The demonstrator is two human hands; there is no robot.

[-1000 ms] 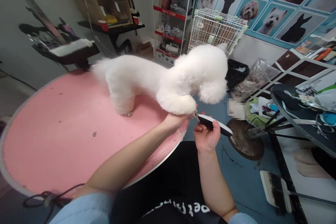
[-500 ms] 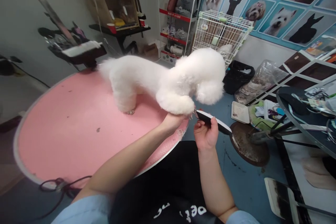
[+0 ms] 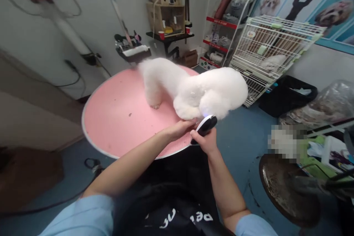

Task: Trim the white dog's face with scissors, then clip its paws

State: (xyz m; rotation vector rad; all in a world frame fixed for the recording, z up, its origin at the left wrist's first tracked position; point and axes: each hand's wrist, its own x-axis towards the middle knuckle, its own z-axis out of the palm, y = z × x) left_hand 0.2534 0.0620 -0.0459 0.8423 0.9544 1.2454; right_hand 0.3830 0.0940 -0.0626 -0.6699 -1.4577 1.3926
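Observation:
A fluffy white dog [image 3: 168,72] stands on a round pink grooming table [image 3: 116,118], its head towards the right. My left hand [image 3: 181,127] is closed around the lower end of the dog's raised front leg; the paw itself is hidden. My right hand [image 3: 208,142] grips a black-and-white hair clipper [image 3: 207,125], held slanted just below the dog's muzzle and beside my left fingers. A small bluish glow shows on the fur above the clipper. Whether its blade touches the dog cannot be made out.
A white wire cage [image 3: 276,44] stands behind the dog, with a black bin [image 3: 287,96] beside it. A shelf rack [image 3: 221,24] is at the back. A tool tray [image 3: 135,52] hangs by the table's far edge. A rusty round base [image 3: 287,191] stands on the floor at right.
My view has swung left. The clipper has turned from pointing at the paw with its rear to the right, to slanting upward beside my left hand. The dog's head is lower, nearer my hands.

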